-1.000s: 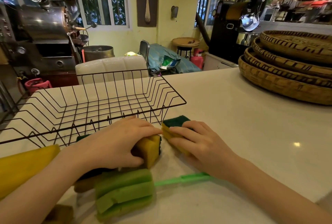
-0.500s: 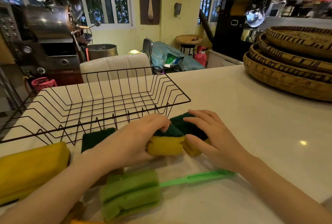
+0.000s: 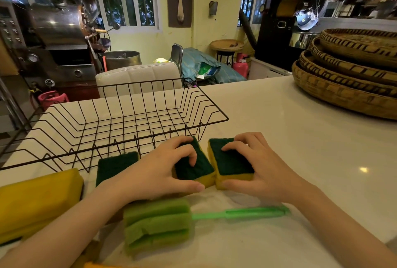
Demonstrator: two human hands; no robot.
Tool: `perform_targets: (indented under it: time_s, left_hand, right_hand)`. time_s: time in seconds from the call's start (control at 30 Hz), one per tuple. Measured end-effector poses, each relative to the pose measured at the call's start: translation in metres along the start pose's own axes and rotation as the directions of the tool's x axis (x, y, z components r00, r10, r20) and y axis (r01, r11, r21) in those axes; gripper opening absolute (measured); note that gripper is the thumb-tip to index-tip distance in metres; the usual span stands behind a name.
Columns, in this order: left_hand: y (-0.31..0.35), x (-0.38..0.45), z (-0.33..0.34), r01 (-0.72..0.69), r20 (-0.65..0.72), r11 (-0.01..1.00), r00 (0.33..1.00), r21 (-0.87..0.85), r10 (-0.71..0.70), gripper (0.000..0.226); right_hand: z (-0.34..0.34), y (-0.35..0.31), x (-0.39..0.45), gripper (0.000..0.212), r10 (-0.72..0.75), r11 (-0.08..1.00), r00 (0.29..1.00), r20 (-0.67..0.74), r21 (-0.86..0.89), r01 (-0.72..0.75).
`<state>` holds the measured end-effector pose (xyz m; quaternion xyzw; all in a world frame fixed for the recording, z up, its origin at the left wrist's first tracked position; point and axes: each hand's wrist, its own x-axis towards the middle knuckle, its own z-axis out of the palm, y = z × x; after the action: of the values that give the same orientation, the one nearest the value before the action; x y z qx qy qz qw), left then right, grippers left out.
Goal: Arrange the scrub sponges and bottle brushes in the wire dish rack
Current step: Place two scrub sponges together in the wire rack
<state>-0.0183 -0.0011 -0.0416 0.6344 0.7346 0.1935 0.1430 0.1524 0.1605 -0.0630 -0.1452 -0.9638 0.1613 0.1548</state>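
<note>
Your left hand (image 3: 159, 169) is curled over one scrub sponge (image 3: 194, 165), fingers on the dark green top, thumb along its near yellow edge. Your right hand (image 3: 257, 166) grips a second sponge (image 3: 231, 161) the same way. Both sponges sit side by side, touching, green side up on the white surface (image 3: 300, 149), just at the 6 o'clock side of the wire rack (image 3: 120, 121), which looks bare inside.

A third sponge (image 3: 115, 165) lies flat at 9 o'clock of your left hand, partly hidden by the wrist. The green bottle brush (image 3: 158, 223) lies at 6 o'clock of the hands, foam head toward 9 o'clock, thin handle (image 3: 240, 213) pointing to 3 o'clock; long axis runs left-right. A yellow foam piece (image 3: 36, 199) sits far at 8 o'clock, probably another brush head.

Handling, judged: sponges are light, soft, squashy, not slippery; pinch them across the short yellow sides, a gentle squeeze is enough. Their long axes run roughly 6 to 12 o'clock, the left one tilted slightly toward 11. Take the brush by the stiff handle, not the floppy foam.
</note>
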Motion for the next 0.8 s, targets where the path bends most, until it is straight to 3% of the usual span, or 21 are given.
perform_targets:
  time_s: [0.13,0.23,0.33,0.6,0.8]
  left_hand:
    - [0.001,0.002,0.002,0.051,-0.013,0.999,0.999,-0.003,-0.051,0.027]
    - [0.001,0.002,0.002,0.064,-0.035,0.998,0.997,0.023,-0.063,0.051]
    - [0.004,0.002,0.002,0.083,-0.045,0.995,0.996,0.059,-0.081,0.069]
    - [0.007,0.002,-0.001,0.109,0.008,0.976,0.994,0.187,-0.112,0.066]
    - [0.016,0.000,-0.008,0.031,-0.027,0.999,0.999,0.031,-0.030,0.054]
  right_hand:
    - [-0.009,0.007,0.005,0.062,-0.011,0.994,0.990,0.138,0.112,-0.005]
    - [-0.016,0.009,0.009,0.058,-0.007,0.975,0.959,0.282,0.217,-0.057]
    - [-0.019,0.009,0.014,0.056,-0.025,0.972,0.959,0.284,0.231,-0.043]
    - [-0.031,0.003,0.018,0.054,-0.070,0.977,0.933,0.354,0.213,-0.008]
    - [-0.051,-0.002,0.020,0.052,-0.096,0.966,0.954,0.284,0.256,0.021]
